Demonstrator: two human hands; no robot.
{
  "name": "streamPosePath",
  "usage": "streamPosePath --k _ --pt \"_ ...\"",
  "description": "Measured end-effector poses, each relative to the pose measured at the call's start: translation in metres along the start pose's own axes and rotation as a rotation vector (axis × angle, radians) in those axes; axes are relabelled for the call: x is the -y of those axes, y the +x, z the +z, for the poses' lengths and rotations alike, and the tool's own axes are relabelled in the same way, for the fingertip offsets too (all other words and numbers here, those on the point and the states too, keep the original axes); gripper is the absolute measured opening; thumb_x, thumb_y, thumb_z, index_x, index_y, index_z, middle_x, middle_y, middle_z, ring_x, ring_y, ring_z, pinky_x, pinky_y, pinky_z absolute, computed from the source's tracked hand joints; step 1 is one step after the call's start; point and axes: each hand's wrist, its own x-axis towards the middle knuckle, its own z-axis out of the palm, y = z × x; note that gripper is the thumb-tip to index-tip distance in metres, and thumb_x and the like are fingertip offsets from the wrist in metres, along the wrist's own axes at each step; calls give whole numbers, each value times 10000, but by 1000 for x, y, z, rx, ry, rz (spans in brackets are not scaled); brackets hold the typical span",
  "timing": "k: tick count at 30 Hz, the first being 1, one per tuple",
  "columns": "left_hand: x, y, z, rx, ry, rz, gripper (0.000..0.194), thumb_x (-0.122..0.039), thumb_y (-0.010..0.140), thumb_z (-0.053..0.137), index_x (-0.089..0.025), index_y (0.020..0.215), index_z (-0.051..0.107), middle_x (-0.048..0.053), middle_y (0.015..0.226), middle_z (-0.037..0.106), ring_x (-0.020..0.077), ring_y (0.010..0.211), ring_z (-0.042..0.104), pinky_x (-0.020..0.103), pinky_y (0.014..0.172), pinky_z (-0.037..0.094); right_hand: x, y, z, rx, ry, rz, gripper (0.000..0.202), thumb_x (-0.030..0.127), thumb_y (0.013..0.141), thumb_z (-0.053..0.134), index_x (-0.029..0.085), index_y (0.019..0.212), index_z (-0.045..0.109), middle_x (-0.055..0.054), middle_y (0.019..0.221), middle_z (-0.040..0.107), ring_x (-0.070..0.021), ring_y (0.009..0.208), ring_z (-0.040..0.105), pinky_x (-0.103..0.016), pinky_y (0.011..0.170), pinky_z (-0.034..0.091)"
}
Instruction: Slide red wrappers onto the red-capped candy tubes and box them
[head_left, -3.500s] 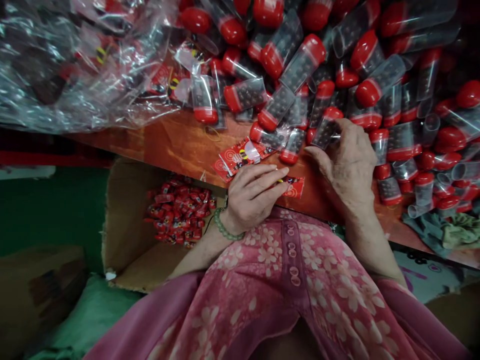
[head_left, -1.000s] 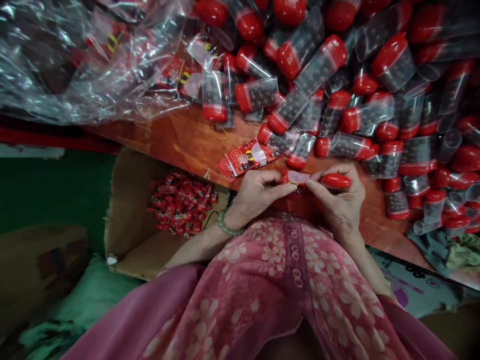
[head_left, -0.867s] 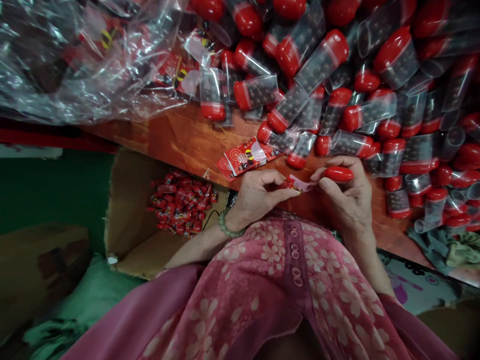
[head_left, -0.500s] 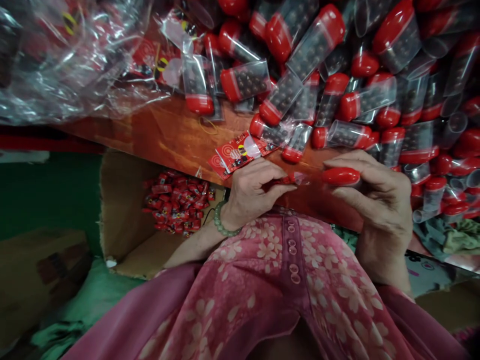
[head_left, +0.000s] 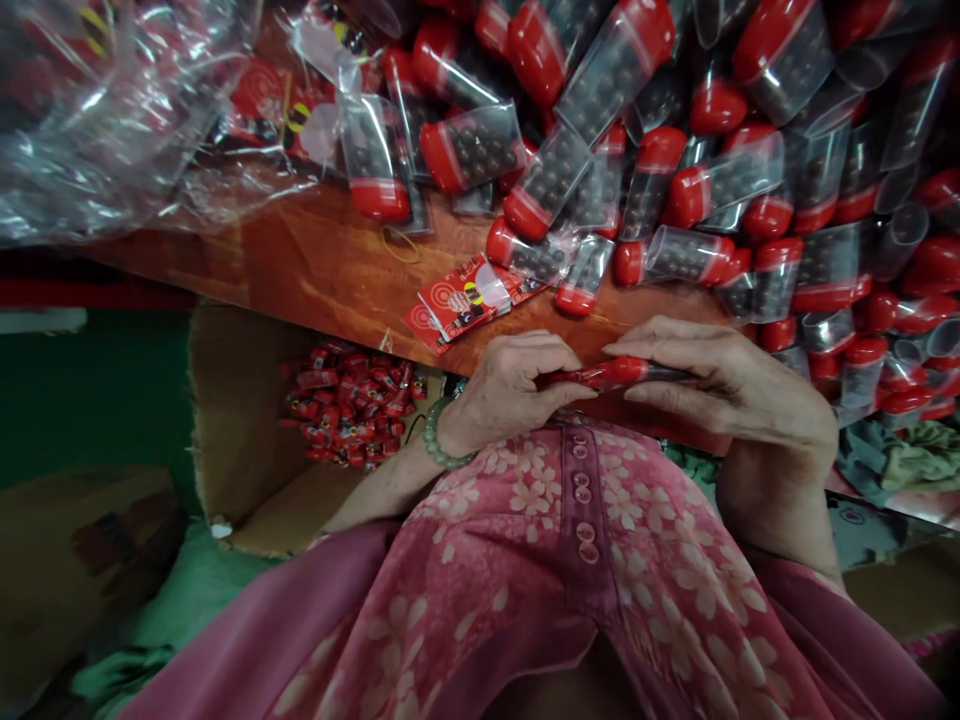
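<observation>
Between my two hands lies a clear bottle with a red cap (head_left: 628, 371), its capped end pointing left. My right hand (head_left: 697, 378) grips its dark body between thumb and fingers. My left hand (head_left: 521, 383), with a green bead bracelet (head_left: 439, 440) at the wrist, pinches a red printed sleeve (head_left: 589, 376) that meets the cap. How far the cap sits inside the sleeve, I cannot tell. Flat red printed sleeves (head_left: 465, 300) lie on the table just beyond my left hand.
Many red-capped clear bottles of dark balls (head_left: 472, 148) crowd the table (head_left: 315, 265) at back and right. Crinkled clear plastic (head_left: 150, 130) covers the left. Below the edge, a cardboard box (head_left: 225, 420) holds small red packages (head_left: 352, 405). Cloth (head_left: 900, 455) lies at the right.
My right hand has moved left with the bottle, bringing its red cap up to the sleeve in my left hand. They were apart before. The view has shifted slightly.
</observation>
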Motion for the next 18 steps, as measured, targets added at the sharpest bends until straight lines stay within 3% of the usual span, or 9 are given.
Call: streamPosePath --k 9,15,18 --pt "-1 3 0 137 62 -17 208 -310 931 706 -154 793 709 18 699 692 118 643 604 241 641 460 -10 7 -7 211 -22 -16 266 306 946 660 272 1184 772 -48 1028 778 -200 875 718 -303 770 533" --pt "1 4 -1 140 25 -83 227 -320 922 716 -155 767 707 19 708 694 114 649 609 232 639 452 -18 14 -10 219 132 -17 289 311 905 714 294 1186 778 -2 1057 808 -208 971 752 -299 830 565" --pt "0 5 -2 149 -19 -132 215 -304 909 728 -152 757 706 4 692 686 97 616 588 221 627 442 -19 12 -12 199 145 45 347 308 866 760 293 1213 772 3 1041 813 -200 894 753 -287 774 554"
